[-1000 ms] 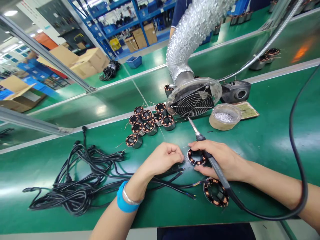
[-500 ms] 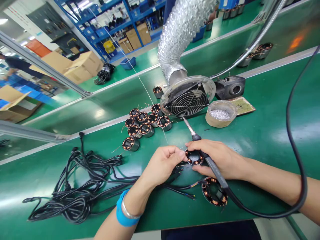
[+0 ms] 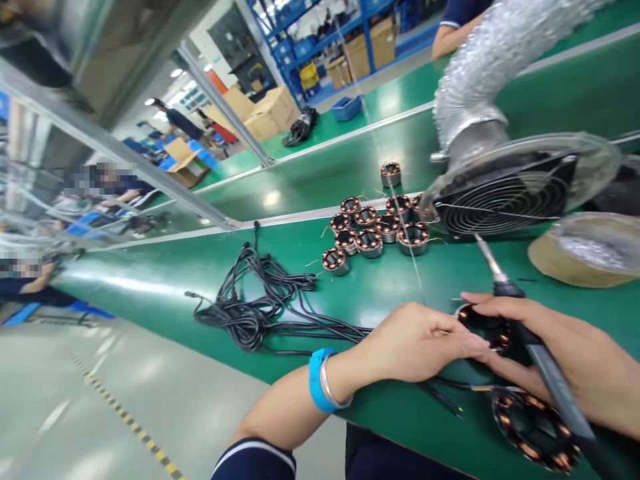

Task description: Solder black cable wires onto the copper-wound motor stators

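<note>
A motor stator [image 3: 501,337] with copper windings is gripped in my right hand [image 3: 575,353]. The same hand also holds a soldering iron [image 3: 547,373], its metal tip pointing up and away, toward the fume fan. My left hand [image 3: 420,343] is closed, thumb and finger pinched at the stator's left rim; what lies between the fingertips is too small to make out. Below the right hand, a second stator [image 3: 507,427] rests on the green bench with a stripped cable [image 3: 455,385] leading to it. A thin pale wire [image 3: 417,273] hangs down behind my left hand.
A grilled fume fan [image 3: 505,193] with a foil duct [image 3: 470,87] stands behind the iron. Right of it is a round tub [image 3: 560,257] of silvery bits. Several stators [image 3: 369,243] cluster at the bench's back. Black cables [image 3: 250,320] lie coiled at left. Other people work farther off.
The view has swung left and tilted, so the bench things appear farther right. Both hands keep their hold at the stator, and the iron stays in my right hand.
</note>
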Demonstrator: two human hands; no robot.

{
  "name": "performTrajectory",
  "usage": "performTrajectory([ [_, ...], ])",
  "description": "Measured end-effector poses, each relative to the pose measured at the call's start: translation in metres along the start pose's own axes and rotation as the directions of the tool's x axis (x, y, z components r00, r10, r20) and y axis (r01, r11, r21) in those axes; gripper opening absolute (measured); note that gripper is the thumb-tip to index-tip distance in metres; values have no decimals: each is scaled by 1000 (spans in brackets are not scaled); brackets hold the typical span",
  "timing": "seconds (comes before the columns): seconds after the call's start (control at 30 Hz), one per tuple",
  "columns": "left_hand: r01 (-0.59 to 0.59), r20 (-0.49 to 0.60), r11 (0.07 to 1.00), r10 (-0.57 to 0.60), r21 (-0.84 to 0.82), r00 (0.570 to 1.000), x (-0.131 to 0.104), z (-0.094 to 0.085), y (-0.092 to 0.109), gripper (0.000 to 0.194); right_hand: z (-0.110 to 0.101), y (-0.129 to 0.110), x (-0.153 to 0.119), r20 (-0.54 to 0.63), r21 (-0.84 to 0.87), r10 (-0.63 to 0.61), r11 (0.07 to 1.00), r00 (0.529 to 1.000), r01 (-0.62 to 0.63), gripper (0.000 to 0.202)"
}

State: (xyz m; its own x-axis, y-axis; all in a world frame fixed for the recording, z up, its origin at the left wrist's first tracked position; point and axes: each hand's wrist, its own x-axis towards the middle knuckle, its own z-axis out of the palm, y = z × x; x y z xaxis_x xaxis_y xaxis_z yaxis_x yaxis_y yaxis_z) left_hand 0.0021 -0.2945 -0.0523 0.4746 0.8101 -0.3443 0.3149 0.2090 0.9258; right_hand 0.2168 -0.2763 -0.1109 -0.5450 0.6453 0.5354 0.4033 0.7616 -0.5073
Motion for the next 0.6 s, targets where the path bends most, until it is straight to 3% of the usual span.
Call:
performTrajectory([
  [0.07,-65,-4,956,69,286,998,-16,-13,10,28,1,3,-1,-9,-9,1,1000,1000,-1,36],
  [0.17,-64,33,789,55,612,998,-57,-39,19,25,1,5,-2,-16,-42,1,999,1000,-1,37],
  [0.27,-6,18,687,-11,727,1000,-93,-56,7,18,0,2,-1,-9,-48,0,999,1000,0,37],
  [0.37,160,-196,571,2,805,981,-113,-58,-24,17,0,0,2,-19,-45,-7,999,1000,6,36],
  [0.5,332,-459,515,138,790,878,-116,-54,-58,18,0,-2,4,-26,-47,-18,999,1000,17,35],
  [0.6,344,-487,473,223,811,844,-111,-57,-69,17,-1,-2,3,-36,-55,-38,998,999,36,35],
])
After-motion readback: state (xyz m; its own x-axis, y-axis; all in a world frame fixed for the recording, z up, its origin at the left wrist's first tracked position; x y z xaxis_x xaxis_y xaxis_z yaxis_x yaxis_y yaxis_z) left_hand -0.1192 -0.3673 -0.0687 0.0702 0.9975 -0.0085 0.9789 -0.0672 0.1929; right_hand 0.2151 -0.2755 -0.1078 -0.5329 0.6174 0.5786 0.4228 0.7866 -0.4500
